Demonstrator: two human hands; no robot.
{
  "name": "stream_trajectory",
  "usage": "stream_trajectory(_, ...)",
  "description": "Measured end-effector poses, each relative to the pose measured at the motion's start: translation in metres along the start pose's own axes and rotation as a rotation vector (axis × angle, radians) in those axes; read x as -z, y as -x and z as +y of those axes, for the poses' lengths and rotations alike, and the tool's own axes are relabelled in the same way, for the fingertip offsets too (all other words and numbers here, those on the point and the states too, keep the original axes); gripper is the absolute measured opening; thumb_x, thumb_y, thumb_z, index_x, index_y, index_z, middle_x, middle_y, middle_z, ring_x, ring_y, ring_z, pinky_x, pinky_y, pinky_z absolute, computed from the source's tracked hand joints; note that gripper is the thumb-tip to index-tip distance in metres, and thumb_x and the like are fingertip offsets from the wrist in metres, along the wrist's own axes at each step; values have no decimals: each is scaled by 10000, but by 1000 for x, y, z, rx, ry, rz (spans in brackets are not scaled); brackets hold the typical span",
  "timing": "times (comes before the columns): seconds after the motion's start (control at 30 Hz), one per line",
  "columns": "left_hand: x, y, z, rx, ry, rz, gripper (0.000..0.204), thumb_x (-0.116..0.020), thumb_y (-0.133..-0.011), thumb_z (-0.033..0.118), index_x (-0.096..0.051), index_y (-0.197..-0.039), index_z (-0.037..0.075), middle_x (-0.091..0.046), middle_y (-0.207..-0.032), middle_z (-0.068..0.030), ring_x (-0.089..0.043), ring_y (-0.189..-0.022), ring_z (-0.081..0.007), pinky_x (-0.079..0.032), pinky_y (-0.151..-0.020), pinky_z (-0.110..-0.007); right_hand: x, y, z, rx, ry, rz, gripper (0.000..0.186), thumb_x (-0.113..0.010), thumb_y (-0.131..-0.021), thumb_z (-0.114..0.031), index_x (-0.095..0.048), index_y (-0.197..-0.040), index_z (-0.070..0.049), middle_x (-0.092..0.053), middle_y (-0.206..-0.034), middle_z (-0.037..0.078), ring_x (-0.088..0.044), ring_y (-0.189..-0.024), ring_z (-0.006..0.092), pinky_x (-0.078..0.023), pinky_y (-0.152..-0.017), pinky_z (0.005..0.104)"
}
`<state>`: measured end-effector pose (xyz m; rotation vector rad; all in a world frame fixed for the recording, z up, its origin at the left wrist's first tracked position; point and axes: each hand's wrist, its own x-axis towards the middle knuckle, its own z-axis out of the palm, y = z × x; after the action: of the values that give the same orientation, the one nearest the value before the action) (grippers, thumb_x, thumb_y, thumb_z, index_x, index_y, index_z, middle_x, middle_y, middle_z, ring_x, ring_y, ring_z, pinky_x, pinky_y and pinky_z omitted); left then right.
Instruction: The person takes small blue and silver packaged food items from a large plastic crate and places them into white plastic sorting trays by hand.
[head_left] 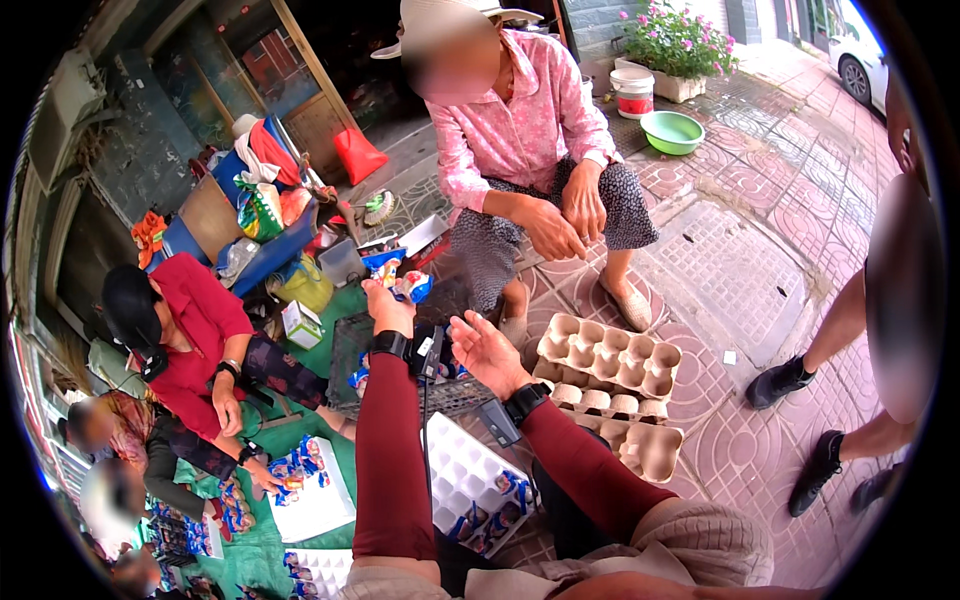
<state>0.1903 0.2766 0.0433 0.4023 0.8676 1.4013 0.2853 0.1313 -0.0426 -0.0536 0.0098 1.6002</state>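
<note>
My left hand [388, 308] is raised over a dark plastic crate [455, 402] and closed on small blue, white and red packets [413, 287]. Their contents cannot be made out. Beside it, my right hand [487, 352] is held out with its fingers stretched and nothing in it. More blue packets lie in the crate, partly hidden by my left arm. Below my hands is a white moulded tray [452, 452] with several blue packets in its near cups. Brown pulp egg cartons [608, 357] are stacked on the paving to the right of my right hand.
A person in a pink shirt [530, 130] sits facing me. To the left, a person in red [200, 310] reaches to blue packets on a white sheet [325, 505] over a green mat. Standing legs [835, 330] are at the right; a green basin [672, 133] sits farther back.
</note>
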Motion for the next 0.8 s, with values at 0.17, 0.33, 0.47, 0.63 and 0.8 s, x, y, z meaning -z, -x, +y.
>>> stream_trajectory(0.17,35,-32,4,-59,-66,70,378,-423,-859,463,-506,-940,103,-546,-824,-28,-517,-629,-164,-470,-540,-285,-7,4,-2,-18,54,27,211,-539,-848,-200,-468,-1016,-95,-576,-1002,83,-572,-752,162,-482,-644,281)
stream_trajectory(0.33,44,-24,-1,-150,-89,72,421,-434,-864,445,-495,-978,44,-556,-856,-60,-535,-640,-177,-484,-544,-276,0,3,1,-20,36,12,227,-521,-855,-197,-461,-1049,-95,-562,-1034,88,-564,-783,151,-476,-655,272)
stream_trajectory(0.47,36,-11,-4,-126,-114,80,435,-398,-877,453,-522,-926,39,-554,-789,-54,-534,-624,-153,-473,-518,-290,3,-5,0,-24,52,95,243,-503,-858,-184,-452,-1075,-87,-568,-1022,101,-569,-755,148,-478,-631,273)
stream_trajectory(0.63,81,-41,-28,-45,-248,248,427,-434,-854,475,-504,-917,58,-529,-797,-51,-520,-601,-160,-491,-506,-326,0,-6,-8,4,-38,127,173,-554,-827,-136,-475,-973,-88,-590,-886,66,-550,-673,134,-467,-569,251)
stream_trajectory(0.8,150,-51,-72,-83,-659,446,648,-356,-823,568,-525,-955,-43,-579,-923,-162,-551,-865,-279,-446,-717,-406,-19,8,-21,48,-166,46,92,-513,-849,-122,-510,-936,-89,-578,-838,21,-494,-623,101,-421,-551,224)
